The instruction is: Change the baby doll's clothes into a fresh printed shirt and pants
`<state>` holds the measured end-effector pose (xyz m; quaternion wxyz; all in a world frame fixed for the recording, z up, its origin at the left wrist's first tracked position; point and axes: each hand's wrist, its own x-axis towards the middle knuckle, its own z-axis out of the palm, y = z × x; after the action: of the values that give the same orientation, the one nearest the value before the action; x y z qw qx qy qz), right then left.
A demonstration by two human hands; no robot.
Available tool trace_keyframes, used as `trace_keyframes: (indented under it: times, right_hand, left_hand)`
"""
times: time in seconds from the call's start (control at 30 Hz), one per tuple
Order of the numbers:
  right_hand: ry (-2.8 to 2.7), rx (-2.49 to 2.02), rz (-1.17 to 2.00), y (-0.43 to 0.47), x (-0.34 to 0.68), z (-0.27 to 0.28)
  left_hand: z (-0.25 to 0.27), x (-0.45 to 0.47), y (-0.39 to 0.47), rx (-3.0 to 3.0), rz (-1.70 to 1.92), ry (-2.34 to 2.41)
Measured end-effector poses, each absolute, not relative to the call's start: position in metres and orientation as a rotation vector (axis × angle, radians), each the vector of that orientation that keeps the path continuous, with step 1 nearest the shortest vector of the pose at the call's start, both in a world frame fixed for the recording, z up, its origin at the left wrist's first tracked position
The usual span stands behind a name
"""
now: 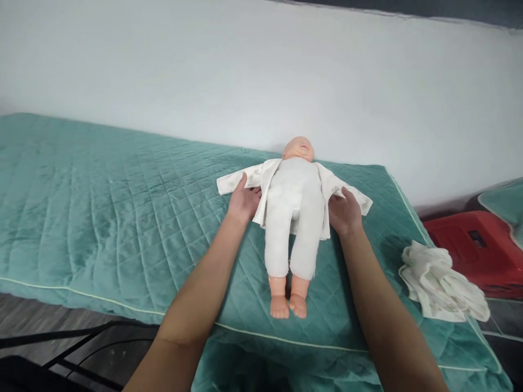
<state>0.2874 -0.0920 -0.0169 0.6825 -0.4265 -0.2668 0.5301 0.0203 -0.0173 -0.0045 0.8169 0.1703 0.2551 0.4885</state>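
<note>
A baby doll lies on its back, with a white cloth body and a bare plastic head and feet. It wears a white baby jacket, its front spread apart and both sleeves stretched outward. My left hand touches the jacket beside the doll, below one sleeve, palm showing and thumb apart from the fingers. On the other side my right hand is at the jacket under the opposite sleeve, also with the thumb apart. The fingertips of both hands are partly hidden by the cloth.
A green quilted cover spreads over the bed against a white wall. Crumpled white cloth lies near the right edge. Beyond that edge stands a red plastic object. A dark metal frame shows at lower left.
</note>
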Motion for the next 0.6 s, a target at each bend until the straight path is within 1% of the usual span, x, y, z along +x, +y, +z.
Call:
trace_keyframes:
  times: [0.2, 0.33, 0.47, 0.6]
  right_hand:
    - [-0.695, -0.928, 1.107, -0.087, 0.305, -0.021]
    - [-0.807, -0.933, 1.120, -0.092, 0.332, -0.026]
    - [-0.831, -0.958, 1.013, -0.092, 0.371, -0.037]
    - [-0.764, -0.990, 0.956, -0.087, 0.389, -0.047]
  left_hand:
    - [-0.011, -0.007, 0.005, 0.289, 1.301, 0.543]
    - [-0.012, -0.016, 0.014, 0.247, 1.442, 0.635]
    - [-0.011, -0.022, 0.022, 0.205, 1.495, 0.701]
    - [-0.009, -0.023, 0.026, 0.179, 1.514, 0.739]
